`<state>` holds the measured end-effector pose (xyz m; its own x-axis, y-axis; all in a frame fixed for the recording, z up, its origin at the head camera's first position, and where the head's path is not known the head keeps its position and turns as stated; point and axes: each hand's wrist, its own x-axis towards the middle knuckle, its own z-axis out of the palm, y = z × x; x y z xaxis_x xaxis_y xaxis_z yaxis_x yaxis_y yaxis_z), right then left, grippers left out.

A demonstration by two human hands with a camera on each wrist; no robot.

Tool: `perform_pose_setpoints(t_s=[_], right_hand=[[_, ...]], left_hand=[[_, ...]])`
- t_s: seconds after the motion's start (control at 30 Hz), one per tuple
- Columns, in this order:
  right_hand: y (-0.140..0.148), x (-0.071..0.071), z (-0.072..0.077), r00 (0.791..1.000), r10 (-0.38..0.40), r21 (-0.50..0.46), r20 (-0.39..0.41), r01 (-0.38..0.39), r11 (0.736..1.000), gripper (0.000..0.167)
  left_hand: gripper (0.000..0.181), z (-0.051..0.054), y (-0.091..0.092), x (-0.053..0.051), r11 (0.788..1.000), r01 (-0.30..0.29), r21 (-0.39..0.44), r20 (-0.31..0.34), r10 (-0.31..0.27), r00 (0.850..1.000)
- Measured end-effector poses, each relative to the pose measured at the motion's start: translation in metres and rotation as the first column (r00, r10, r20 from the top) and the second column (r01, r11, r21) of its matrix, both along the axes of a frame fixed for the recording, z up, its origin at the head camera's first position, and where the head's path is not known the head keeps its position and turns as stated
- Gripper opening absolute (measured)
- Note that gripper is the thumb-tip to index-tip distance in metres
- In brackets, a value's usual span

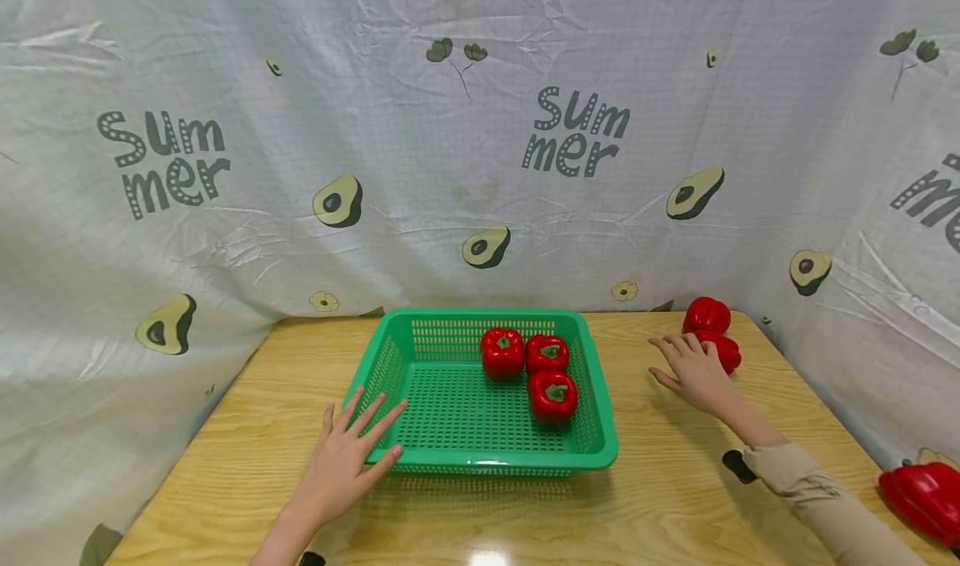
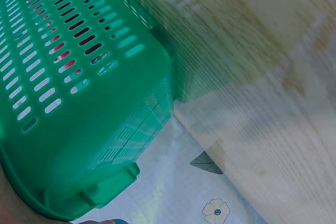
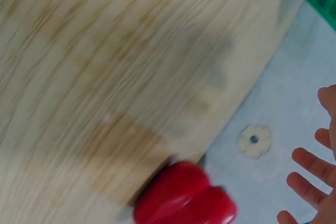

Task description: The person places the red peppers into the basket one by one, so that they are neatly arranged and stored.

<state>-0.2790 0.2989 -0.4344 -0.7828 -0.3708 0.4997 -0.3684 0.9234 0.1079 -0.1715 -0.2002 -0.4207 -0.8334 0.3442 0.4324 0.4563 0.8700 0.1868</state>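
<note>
The left hand (image 1: 345, 462) comes forward from the near side, and its fingers are spread wide over the front left corner of the green plastic basket (image 1: 480, 459). The thumb points toward the right, along the front rim; how firmly the hand presses there, one cannot tell. The right hand (image 1: 697, 374) is stretched to the far right part of the table, in a beige sleeve (image 1: 810, 491). Its fingers are also spread, slightly bent, just beside two red bell peppers (image 1: 707, 316) near the back edge (the hand partly hides the nearer one). In the right wrist view these fingers stand apart from the red surface.

Three other red bell peppers (image 1: 552, 401) sit in the right half of the basket, close together, their green stems visible. One more red bell pepper (image 1: 926, 501) lies at the lower right, cut by the frame.

The table (image 1: 652, 516) has a light yellowish wood grain, with a bright reflection at the near side. Behind it and at both sides hangs a wrinkled whitish cloth (image 1: 412, 132), printed with avocados, small flowers and the word "summer".
</note>
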Motion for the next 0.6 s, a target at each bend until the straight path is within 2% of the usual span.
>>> perform_pose_setpoints(t_s=[0.17,0.27,0.47,0.6], right_hand=[[0.018,-0.004,-0.004,0.996,-0.014,0.016,-0.091,0.015,1.000,0.050],[0.030,-0.007,-0.006,0.993,-0.016,-0.001,-0.114,0.016,1.000,0.052],[0.050,-0.014,-0.009,0.996,-0.068,0.009,-0.052,0.068,0.998,0.062],[0.057,-0.018,-0.007,0.996,-0.072,0.037,-0.046,0.074,0.997,0.069]], left_hand=[[0.056,0.001,0.000,0.000,1.000,0.000,-0.004,0.006,0.000,1.000],[0.056,0.001,0.000,0.000,1.000,-0.002,-0.006,0.007,0.002,1.000],[0.055,0.001,0.000,0.000,1.000,0.000,-0.007,0.002,0.000,1.000],[0.055,0.001,0.000,0.000,1.000,0.004,0.000,0.000,-0.004,1.000]])
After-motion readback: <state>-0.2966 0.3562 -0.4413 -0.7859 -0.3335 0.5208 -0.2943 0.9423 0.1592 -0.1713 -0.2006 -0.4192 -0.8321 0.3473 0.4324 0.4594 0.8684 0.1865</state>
